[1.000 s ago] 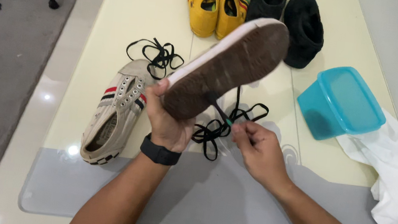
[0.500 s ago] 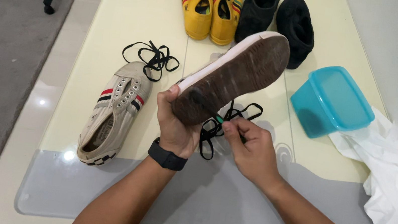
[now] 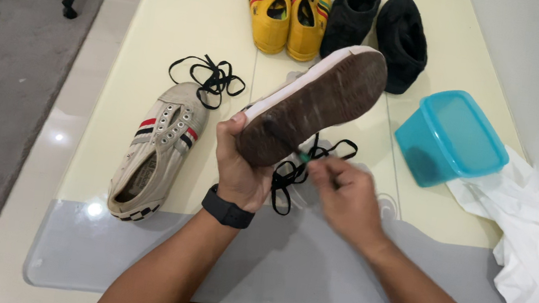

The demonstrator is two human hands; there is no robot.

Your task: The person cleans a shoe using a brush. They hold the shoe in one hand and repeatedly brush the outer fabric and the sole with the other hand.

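**Lace end at risk of slipping near the upturned shoe**

Left: beige shoe (image 3: 154, 151) lies laceless on the desk (image 3: 159, 42), spare black lace (image 3: 210, 79) beside it. Centre: left hand (image 3: 240, 165) has its grip closed round the heel of the raised shoe (image 3: 313, 105), sole up. Right hand (image 3: 343, 195), blurred, pinches the black lace (image 3: 294, 172) below it. Judged risks: the pinch slips; the loose lace tangles; the heel hold lets the shoe tip.

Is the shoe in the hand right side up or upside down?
Upside down. The shoe held by the left hand shows its brown sole to the camera, and its toe points away toward the black slippers.
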